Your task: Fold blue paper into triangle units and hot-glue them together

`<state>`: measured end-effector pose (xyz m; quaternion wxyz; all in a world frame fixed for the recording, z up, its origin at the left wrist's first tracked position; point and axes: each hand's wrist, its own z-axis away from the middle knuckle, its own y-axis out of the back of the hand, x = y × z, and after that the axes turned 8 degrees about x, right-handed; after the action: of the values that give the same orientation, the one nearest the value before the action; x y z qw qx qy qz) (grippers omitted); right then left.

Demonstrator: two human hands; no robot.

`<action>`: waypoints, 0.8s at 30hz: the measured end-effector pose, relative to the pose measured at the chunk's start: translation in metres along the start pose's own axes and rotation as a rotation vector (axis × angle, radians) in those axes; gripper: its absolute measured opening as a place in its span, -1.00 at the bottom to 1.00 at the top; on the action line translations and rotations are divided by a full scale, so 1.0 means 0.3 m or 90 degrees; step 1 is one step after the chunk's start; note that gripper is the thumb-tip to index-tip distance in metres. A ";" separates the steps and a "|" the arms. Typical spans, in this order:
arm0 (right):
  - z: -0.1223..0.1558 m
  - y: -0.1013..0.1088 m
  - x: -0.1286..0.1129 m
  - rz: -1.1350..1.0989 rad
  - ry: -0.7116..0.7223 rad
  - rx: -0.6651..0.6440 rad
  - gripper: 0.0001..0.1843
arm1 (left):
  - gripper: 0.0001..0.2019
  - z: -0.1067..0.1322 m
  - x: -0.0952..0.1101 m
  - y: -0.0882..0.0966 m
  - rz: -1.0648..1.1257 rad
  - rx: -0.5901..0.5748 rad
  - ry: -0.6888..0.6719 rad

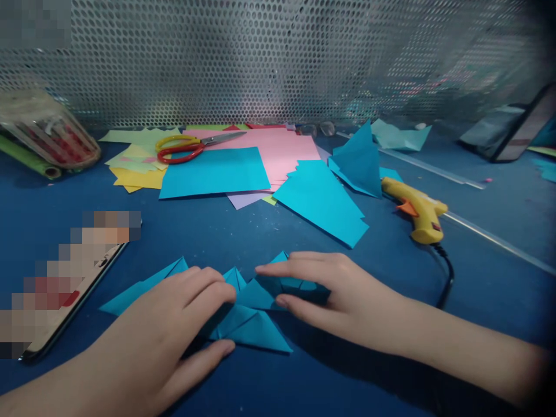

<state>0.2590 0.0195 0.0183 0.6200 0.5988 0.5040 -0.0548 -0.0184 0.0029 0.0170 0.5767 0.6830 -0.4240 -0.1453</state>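
Note:
Folded blue paper (256,330) with several pointed corners lies on the blue table in front of me. My left hand (178,313) is over its left part, with the fingers curled on top and the thumb along the near edge. From the right, my right hand (347,295) has its thumb and forefinger on either side of a raised fold. The palms hide part of the paper, so I cannot tell whether it is one piece or more.
Beyond my hands lie flat blue sheets (321,200), red-and-yellow scissors (182,152) and pink paper (286,156). A yellow glue gun (417,211) with a black cord is at the right, near clear glue sticks (490,234). A phone (82,295) and a jar (52,127) are left.

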 end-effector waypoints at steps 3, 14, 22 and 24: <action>0.011 -0.013 -0.016 0.002 -0.007 -0.007 -0.62 | -0.73 -0.001 0.019 -0.005 -0.003 0.002 0.000; 0.007 -0.031 0.009 0.013 0.027 0.091 -0.68 | -0.70 -0.020 -0.019 0.006 -0.035 0.042 -0.022; 0.023 -0.045 -0.034 -0.063 0.017 0.097 -0.67 | -0.65 0.014 -0.011 -0.013 -0.147 0.096 -0.138; 0.025 -0.051 -0.039 -0.080 0.017 0.092 -0.69 | -0.61 0.029 0.001 -0.017 -0.151 0.096 -0.145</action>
<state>0.2473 0.0030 0.0142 0.5639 0.6095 0.5438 -0.1219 -0.0220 -0.0030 0.0098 0.4512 0.7484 -0.4130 -0.2565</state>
